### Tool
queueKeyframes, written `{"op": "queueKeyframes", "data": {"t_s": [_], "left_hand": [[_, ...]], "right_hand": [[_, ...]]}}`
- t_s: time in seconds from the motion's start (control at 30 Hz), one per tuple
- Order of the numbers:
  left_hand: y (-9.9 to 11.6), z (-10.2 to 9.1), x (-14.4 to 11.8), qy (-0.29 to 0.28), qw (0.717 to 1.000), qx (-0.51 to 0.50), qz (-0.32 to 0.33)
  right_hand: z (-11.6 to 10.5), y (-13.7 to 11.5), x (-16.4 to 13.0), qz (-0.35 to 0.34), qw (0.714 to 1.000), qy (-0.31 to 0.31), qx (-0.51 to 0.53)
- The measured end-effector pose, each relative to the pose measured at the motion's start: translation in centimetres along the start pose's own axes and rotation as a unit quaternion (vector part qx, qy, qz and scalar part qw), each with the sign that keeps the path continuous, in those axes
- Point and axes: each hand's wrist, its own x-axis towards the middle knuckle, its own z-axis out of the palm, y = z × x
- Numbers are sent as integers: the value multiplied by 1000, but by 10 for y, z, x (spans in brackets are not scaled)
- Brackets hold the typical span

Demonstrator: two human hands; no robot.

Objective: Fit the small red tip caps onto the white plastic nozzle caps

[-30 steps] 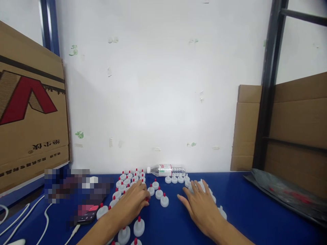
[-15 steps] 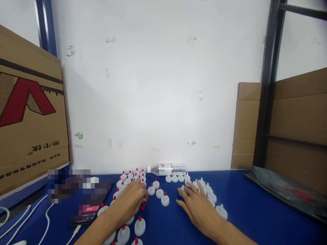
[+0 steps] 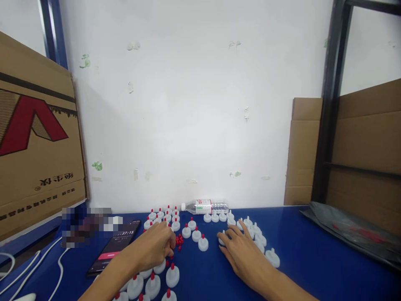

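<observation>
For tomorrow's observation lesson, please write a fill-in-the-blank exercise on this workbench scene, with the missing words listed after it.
1. The white caps stand on a table coloured ____.
2. By the left hand lies a small heap of loose ____ tips.
3. The plastic water bottle by the wall lies on its ____.
4. The right hand rests among white caps that have no red ____.

Missing words: blue; red; side; tips
</observation>
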Motion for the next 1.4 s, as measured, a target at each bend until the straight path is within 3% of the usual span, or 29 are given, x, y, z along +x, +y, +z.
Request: {"op": "queueKeyframes", "data": {"t_s": [0.47, 0.63, 0.97, 1.17, 1.4], "left_hand": [[6, 12, 4, 9, 999, 35, -13], [13, 11, 8, 50, 997, 49, 35], [15, 25, 20, 130, 972, 123, 152], [29, 31, 16, 182, 958, 2, 220], [42, 42, 12, 199, 950, -63, 233]], "right_hand": [[4, 1, 1, -6, 998, 9, 59], [-2, 0, 1, -9, 994, 13, 108], [-24, -7, -2, -55, 987, 15, 149], [-34, -17, -4, -91, 980, 12, 179], [-28, -27, -5, -119, 970, 100, 189]]}}
